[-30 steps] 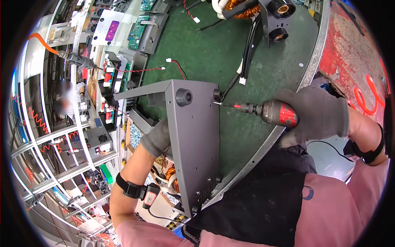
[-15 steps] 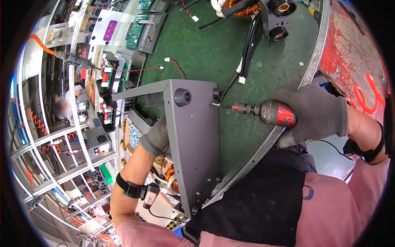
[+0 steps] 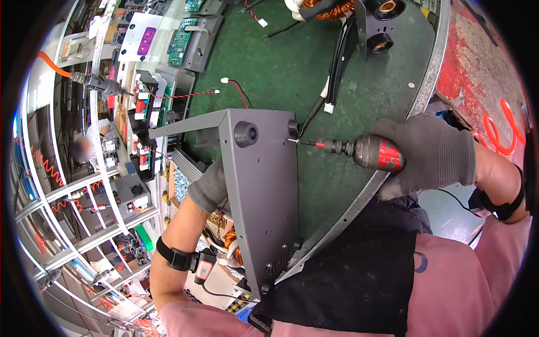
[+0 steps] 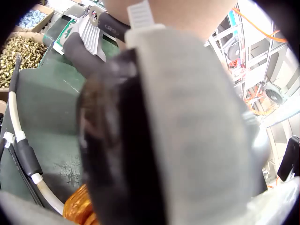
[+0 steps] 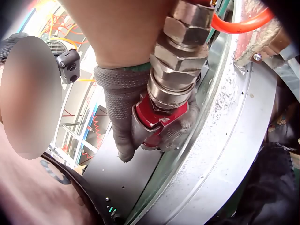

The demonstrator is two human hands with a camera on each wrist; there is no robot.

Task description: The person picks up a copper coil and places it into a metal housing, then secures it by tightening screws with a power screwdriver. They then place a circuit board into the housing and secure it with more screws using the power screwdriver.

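My right hand [image 3: 429, 154], in a grey glove, grips a red and dark-grey air screwdriver [image 3: 379, 153] lying nearly level. Its slim bit [image 3: 307, 144] points left, and the tip is right at the face of a grey sheet-metal case [image 3: 264, 185]. Two round black rubber feet, a larger one [image 3: 246, 133] and a smaller one [image 3: 293, 127], sit near that end. On the case's left side is my gloved left hand [image 3: 209, 186], its fingers hidden behind the flange. A copper coil [image 3: 230, 241] shows below that hand. In the right wrist view, metal fittings [image 5: 176, 61] rise from the screwdriver.
Black cables [image 3: 337, 67] and a dark bracket with round sockets [image 3: 379, 42] occupy the far part of the green bench [image 3: 258, 67]. Circuit boards [image 3: 182, 42] line its left side. A raised metal edge [image 3: 359, 213] runs along the bench. Gold-coloured screws fill a box [image 4: 21, 54].
The case, with my left hand at it, has shifted slightly left in view, as have the bench items. The screwdriver's tip stays at the case's face beside the smaller foot.
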